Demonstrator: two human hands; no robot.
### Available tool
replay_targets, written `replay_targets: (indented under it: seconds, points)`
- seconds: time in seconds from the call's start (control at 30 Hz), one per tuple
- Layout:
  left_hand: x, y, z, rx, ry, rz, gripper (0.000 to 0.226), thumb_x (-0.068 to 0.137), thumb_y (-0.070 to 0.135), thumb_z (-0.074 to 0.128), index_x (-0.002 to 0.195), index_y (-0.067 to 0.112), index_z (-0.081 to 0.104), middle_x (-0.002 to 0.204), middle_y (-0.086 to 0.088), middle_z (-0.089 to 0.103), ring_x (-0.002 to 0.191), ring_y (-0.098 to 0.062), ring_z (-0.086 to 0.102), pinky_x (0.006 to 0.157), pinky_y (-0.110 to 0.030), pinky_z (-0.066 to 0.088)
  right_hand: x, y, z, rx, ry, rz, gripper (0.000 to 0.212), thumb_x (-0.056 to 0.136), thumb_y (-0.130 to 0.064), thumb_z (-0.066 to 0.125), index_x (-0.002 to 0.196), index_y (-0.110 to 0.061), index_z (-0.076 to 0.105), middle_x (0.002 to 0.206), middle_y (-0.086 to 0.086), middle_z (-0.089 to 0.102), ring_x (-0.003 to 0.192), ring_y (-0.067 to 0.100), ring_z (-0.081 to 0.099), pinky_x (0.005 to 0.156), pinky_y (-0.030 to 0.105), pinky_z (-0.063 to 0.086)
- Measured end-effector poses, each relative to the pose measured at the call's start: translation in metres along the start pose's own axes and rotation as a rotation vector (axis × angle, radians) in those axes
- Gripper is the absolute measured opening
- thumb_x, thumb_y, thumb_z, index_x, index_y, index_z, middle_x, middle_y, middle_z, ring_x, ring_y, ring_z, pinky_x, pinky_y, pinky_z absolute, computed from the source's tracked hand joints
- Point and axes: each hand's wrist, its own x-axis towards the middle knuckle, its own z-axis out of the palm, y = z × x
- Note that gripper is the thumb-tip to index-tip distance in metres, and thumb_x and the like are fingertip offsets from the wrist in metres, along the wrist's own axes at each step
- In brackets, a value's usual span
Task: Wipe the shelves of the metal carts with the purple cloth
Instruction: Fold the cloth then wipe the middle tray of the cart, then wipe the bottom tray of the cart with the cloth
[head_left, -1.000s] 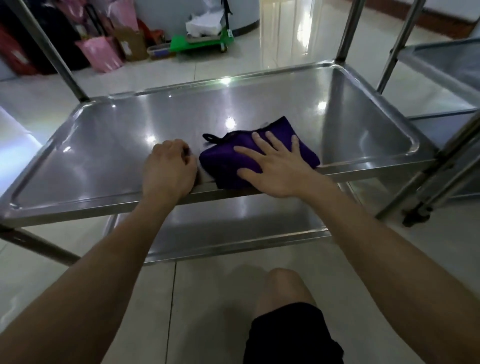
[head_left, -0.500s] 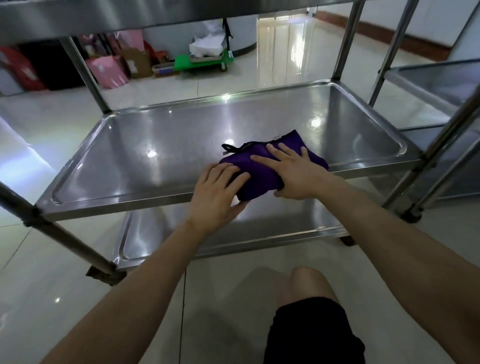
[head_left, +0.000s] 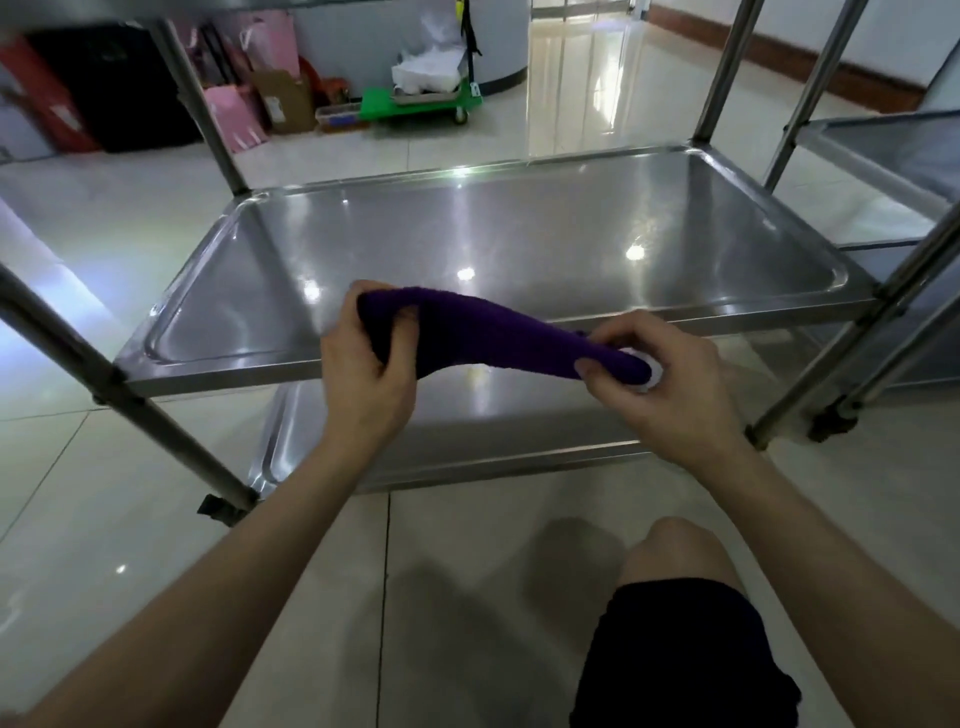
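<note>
I hold purple cloth in air, stretched between both hands, at near edge of middle shelf. Left hand fingers curl round one end. Right hand fingers pinch other end. Judgement: stretched for refolding to fresh face. Middle shelf, lower shelf: rimmed trays, cloth in neither.

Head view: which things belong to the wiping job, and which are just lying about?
Job: purple cloth, gripped by left hand and right hand; middle shelf; lower shelf; neighbouring cart's shelf.
Lying about: green trolley, pink bag, cardboard box, on the floor behind.
</note>
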Motion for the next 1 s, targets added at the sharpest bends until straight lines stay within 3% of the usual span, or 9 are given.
replay_targets:
  seconds: [0.13, 0.23, 0.33, 0.47, 0.63, 0.7, 0.8, 0.9, 1.0]
  points:
    - [-0.033, -0.034, -0.045, 0.118, -0.021, -0.123, 0.005, 0.112, 0.036, 0.056, 0.113, 0.036, 0.061, 0.097, 0.029, 0.07, 0.087, 0.005, 0.067, 0.072, -0.009, 0.047, -0.023, -0.006, 0.056, 0.178, -0.074, 0.155, 0.012, 0.096, -0.038, 0.077, 0.104, -0.038, 0.068, 0.092, -0.02, 0.073, 0.088, 0.007, 0.072, 0.068, 0.016, 0.055]
    - [-0.064, -0.081, -0.076, 0.272, -0.201, -0.286, 0.03, 0.112, 0.049, 0.051, 0.129, 0.027, 0.063, 0.101, 0.023, 0.072, 0.096, 0.003, 0.069, 0.082, -0.026, 0.058, -0.044, 0.012, 0.109, 0.166, -0.235, 0.281, 0.017, 0.104, -0.045, 0.07, 0.109, -0.029, 0.065, 0.09, -0.017, 0.071, 0.085, 0.001, 0.07, 0.064, 0.016, 0.052]
    - [-0.091, -0.127, -0.097, 0.339, -0.355, -0.418, 0.023, 0.113, 0.047, 0.051, 0.127, 0.032, 0.06, 0.107, 0.019, 0.07, 0.097, 0.005, 0.067, 0.09, -0.037, 0.061, -0.063, 0.031, 0.161, 0.158, -0.357, 0.356, 0.017, 0.106, -0.045, 0.064, 0.113, -0.03, 0.063, 0.1, -0.015, 0.072, 0.089, 0.001, 0.07, 0.067, 0.015, 0.051]
    - [-0.11, -0.18, -0.115, 0.361, -0.401, -0.524, 0.021, 0.113, 0.045, 0.052, 0.129, 0.033, 0.06, 0.112, 0.016, 0.069, 0.098, 0.001, 0.065, 0.091, -0.036, 0.057, -0.073, 0.048, 0.221, 0.17, -0.391, 0.469, 0.02, 0.107, -0.047, 0.064, 0.113, -0.027, 0.062, 0.101, -0.014, 0.071, 0.085, -0.003, 0.068, 0.063, 0.012, 0.05]
    - [-0.122, -0.233, -0.125, 0.378, -0.444, -0.634, 0.035, 0.114, 0.042, 0.054, 0.141, 0.023, 0.064, 0.119, 0.015, 0.066, 0.11, -0.013, 0.062, 0.094, -0.034, 0.046, -0.079, 0.063, 0.272, 0.26, -0.408, 0.665, 0.036, 0.1, -0.018, 0.072, 0.128, -0.02, 0.048, 0.116, -0.005, 0.069, 0.102, 0.013, 0.071, 0.076, 0.031, 0.065]
    - [-0.124, -0.249, -0.128, 0.385, -0.485, -0.631, 0.035, 0.113, 0.04, 0.055, 0.14, 0.022, 0.066, 0.118, 0.014, 0.066, 0.111, -0.015, 0.062, 0.094, -0.034, 0.045, -0.084, 0.067, 0.289, 0.181, -0.452, 0.658, 0.036, 0.1, -0.013, 0.068, 0.126, -0.022, 0.045, 0.116, -0.005, 0.067, 0.102, 0.015, 0.07, 0.077, 0.034, 0.065]
    - [-0.104, -0.273, -0.129, 0.381, -0.455, -0.603, 0.035, 0.112, 0.043, 0.056, 0.136, 0.02, 0.068, 0.113, 0.011, 0.068, 0.109, -0.021, 0.067, 0.089, -0.033, 0.046, -0.06, 0.073, 0.307, 0.104, -0.395, 0.587, 0.034, 0.1, -0.016, 0.067, 0.126, -0.024, 0.046, 0.119, -0.004, 0.068, 0.103, 0.011, 0.069, 0.075, 0.025, 0.059]
    - [-0.074, -0.297, -0.124, 0.401, -0.401, -0.736, 0.054, 0.11, 0.051, 0.057, 0.147, 0.012, 0.058, 0.129, -0.007, 0.071, 0.12, -0.032, 0.068, 0.083, -0.031, 0.046, -0.017, 0.085, 0.325, 0.025, -0.339, 0.621, 0.045, 0.103, -0.023, 0.065, 0.142, -0.017, 0.043, 0.127, 0.006, 0.067, 0.103, 0.02, 0.07, 0.081, 0.039, 0.061]
    - [-0.082, -0.298, -0.126, 0.41, -0.54, -0.824, 0.072, 0.108, 0.05, 0.063, 0.162, 0.008, 0.04, 0.149, -0.014, 0.062, 0.133, -0.035, 0.062, 0.099, -0.039, 0.055, -0.021, 0.095, 0.352, -0.54, -0.572, 0.491, 0.075, 0.103, -0.039, 0.068, 0.158, -0.009, 0.027, 0.149, 0.019, 0.051, 0.133, 0.039, 0.054, 0.108, 0.053, 0.049]
